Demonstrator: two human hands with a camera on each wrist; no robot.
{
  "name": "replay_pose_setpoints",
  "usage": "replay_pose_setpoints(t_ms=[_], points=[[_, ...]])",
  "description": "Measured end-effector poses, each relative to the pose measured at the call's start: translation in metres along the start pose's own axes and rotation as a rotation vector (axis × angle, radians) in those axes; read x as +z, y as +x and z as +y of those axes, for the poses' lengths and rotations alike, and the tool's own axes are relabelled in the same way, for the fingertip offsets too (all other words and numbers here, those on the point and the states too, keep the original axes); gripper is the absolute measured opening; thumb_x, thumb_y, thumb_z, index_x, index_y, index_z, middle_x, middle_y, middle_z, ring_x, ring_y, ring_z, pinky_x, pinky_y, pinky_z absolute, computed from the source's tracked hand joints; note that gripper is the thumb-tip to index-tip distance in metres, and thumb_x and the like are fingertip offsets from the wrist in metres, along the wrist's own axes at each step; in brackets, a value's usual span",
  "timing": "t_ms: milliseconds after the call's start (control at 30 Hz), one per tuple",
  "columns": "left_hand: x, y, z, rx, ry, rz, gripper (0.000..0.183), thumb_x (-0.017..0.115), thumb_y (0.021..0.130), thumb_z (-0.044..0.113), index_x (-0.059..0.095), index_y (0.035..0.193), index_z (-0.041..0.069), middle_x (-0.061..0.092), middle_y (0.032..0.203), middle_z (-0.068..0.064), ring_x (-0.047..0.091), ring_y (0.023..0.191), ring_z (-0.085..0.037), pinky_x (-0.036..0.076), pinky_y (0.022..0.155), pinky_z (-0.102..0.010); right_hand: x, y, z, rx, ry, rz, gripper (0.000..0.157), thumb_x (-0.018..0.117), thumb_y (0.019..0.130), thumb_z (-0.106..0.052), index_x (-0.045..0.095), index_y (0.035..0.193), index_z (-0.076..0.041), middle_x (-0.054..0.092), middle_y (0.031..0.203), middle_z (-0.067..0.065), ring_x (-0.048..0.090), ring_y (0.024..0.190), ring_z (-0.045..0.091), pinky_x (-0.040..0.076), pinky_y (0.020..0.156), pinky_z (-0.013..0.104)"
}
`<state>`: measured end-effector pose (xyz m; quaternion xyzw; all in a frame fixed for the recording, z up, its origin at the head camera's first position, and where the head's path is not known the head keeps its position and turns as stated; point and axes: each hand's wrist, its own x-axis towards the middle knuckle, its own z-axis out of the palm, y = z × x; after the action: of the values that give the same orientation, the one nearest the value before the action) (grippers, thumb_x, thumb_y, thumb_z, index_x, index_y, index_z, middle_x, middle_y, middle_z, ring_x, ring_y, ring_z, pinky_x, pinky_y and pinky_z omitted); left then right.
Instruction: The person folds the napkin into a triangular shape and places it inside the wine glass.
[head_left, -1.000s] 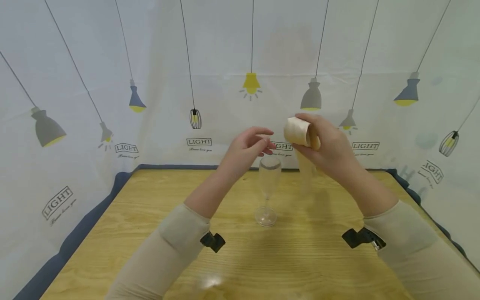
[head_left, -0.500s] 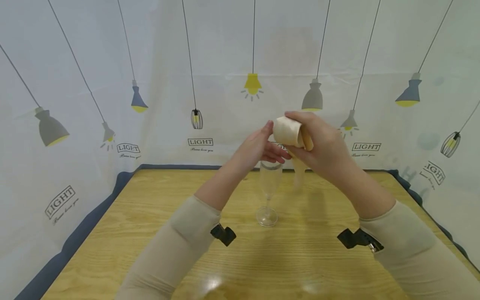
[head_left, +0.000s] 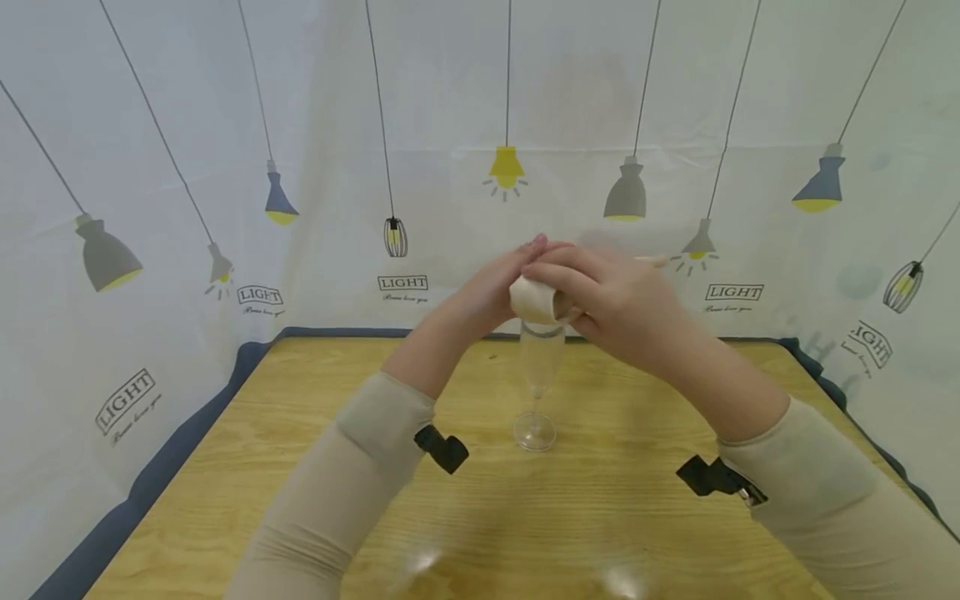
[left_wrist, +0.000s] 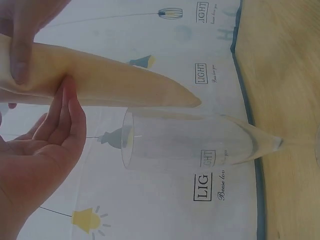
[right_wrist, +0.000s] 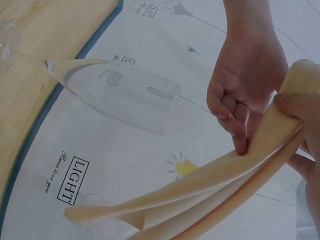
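A cream cloth napkin (head_left: 534, 302), folded into a long band, is gripped by my right hand (head_left: 633, 312) above and behind the glass. Its pointed end hangs down beside the bowl in the left wrist view, where the napkin (left_wrist: 120, 82) shows a smooth outer face. My left hand (head_left: 491, 292) comes in from the other side; its fingertips (left_wrist: 70, 92) touch the napkin's underside with the fingers bent softly. A clear champagne flute (head_left: 538, 367) stands upright on the table, its rim just below the napkin in the head view. Loose layered folds of the napkin (right_wrist: 220, 180) show in the right wrist view.
The wooden table (head_left: 450, 533) ends at a dark blue edge strip along the back. White curtain fabric (head_left: 450, 100) printed with lamps hangs behind and at both sides. Each forearm sleeve carries a black wrist mount (head_left: 442, 450).
My right hand has moved the napkin left, from right of the flute to over its rim. My left hand has come to meet it, fingertips now touching the cloth. The flute stays put.
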<state>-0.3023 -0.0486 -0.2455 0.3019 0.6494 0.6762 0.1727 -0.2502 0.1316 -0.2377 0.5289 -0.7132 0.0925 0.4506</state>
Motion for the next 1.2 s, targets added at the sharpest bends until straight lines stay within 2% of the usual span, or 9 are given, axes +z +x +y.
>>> replay_pose_setpoints(t_ms=[67,133,300,400,533,667,833,1033,1200], points=[[-0.002,-0.001,0.001,0.006,0.007,-0.029,0.051,0.030,0.107,0.037,0.040,0.146,0.005,0.054,0.130,-0.010,0.058,0.103,-0.020,0.051,0.085,-0.035,0.002,0.001,-0.002,-0.032,-0.005,-0.017,0.051,0.064,0.075,0.016,0.062,0.123,-0.003,0.064,0.112,0.013,0.063,0.094,0.034,0.053,0.081,0.045],[-0.004,-0.001,0.003,-0.025,0.003,-0.034,0.050,0.033,0.106,0.037,0.038,0.149,0.010,0.051,0.135,-0.009,0.058,0.109,-0.024,0.052,0.083,-0.037,0.004,0.003,-0.004,-0.059,-0.009,-0.028,0.050,0.066,0.074,0.015,0.063,0.120,-0.004,0.065,0.111,0.013,0.064,0.093,0.033,0.053,0.080,0.045],[-0.007,0.001,0.003,-0.075,-0.014,-0.007,0.048,0.040,0.106,0.033,0.036,0.149,0.014,0.052,0.135,-0.013,0.057,0.115,-0.030,0.052,0.085,-0.039,0.008,0.004,-0.010,-0.103,-0.046,-0.072,0.036,0.075,0.080,0.001,0.066,0.114,-0.008,0.067,0.108,0.010,0.065,0.094,0.028,0.054,0.080,0.042],[-0.010,0.002,0.002,-0.061,-0.014,-0.006,0.047,0.043,0.105,0.027,0.035,0.150,0.013,0.053,0.132,-0.016,0.058,0.115,-0.030,0.050,0.090,-0.040,0.011,0.000,-0.013,-0.142,-0.082,-0.112,0.043,0.083,0.076,-0.008,0.065,0.114,-0.011,0.067,0.110,0.011,0.064,0.100,0.030,0.053,0.084,0.044],[-0.012,0.001,0.002,-0.046,0.001,-0.016,0.047,0.047,0.104,0.023,0.035,0.149,0.014,0.060,0.120,-0.020,0.063,0.101,-0.028,0.052,0.084,-0.037,0.013,-0.005,-0.017,-0.197,-0.134,-0.171,0.055,0.088,0.070,-0.013,0.064,0.119,-0.014,0.065,0.117,0.012,0.061,0.110,0.033,0.048,0.094,0.046],[-0.010,-0.001,0.004,-0.048,0.017,0.003,0.049,0.050,0.103,0.018,0.036,0.149,0.014,0.061,0.105,-0.018,0.063,0.082,-0.023,0.053,0.073,-0.033,0.018,-0.008,-0.019,-0.248,-0.175,-0.191,0.050,0.085,0.075,-0.013,0.064,0.120,-0.016,0.065,0.119,0.010,0.059,0.113,0.032,0.043,0.101,0.045],[-0.008,-0.004,0.007,-0.045,0.007,0.022,0.048,0.053,0.101,0.015,0.040,0.148,0.016,0.060,0.096,-0.014,0.061,0.072,-0.020,0.051,0.072,-0.033,0.024,-0.010,-0.020,-0.292,-0.197,-0.186,0.046,0.081,0.078,-0.006,0.063,0.118,-0.016,0.065,0.114,0.008,0.059,0.110,0.031,0.039,0.104,0.046],[-0.007,-0.006,0.006,-0.022,0.013,0.015,0.046,0.054,0.100,0.011,0.044,0.145,0.017,0.062,0.099,-0.015,0.062,0.077,-0.023,0.051,0.075,-0.035,0.027,-0.014,-0.023,-0.322,-0.248,-0.210,0.049,0.084,0.076,-0.010,0.062,0.119,-0.017,0.063,0.114,0.007,0.059,0.111,0.031,0.038,0.105,0.047],[-0.005,-0.005,0.006,-0.035,-0.007,0.049,0.051,0.057,0.098,0.008,0.042,0.146,0.018,0.062,0.112,-0.017,0.062,0.088,-0.024,0.051,0.072,-0.033,0.028,-0.018,-0.024,-0.323,-0.249,-0.245,0.052,0.085,0.073,-0.009,0.063,0.120,-0.016,0.062,0.116,0.008,0.056,0.117,0.031,0.034,0.108,0.048]])
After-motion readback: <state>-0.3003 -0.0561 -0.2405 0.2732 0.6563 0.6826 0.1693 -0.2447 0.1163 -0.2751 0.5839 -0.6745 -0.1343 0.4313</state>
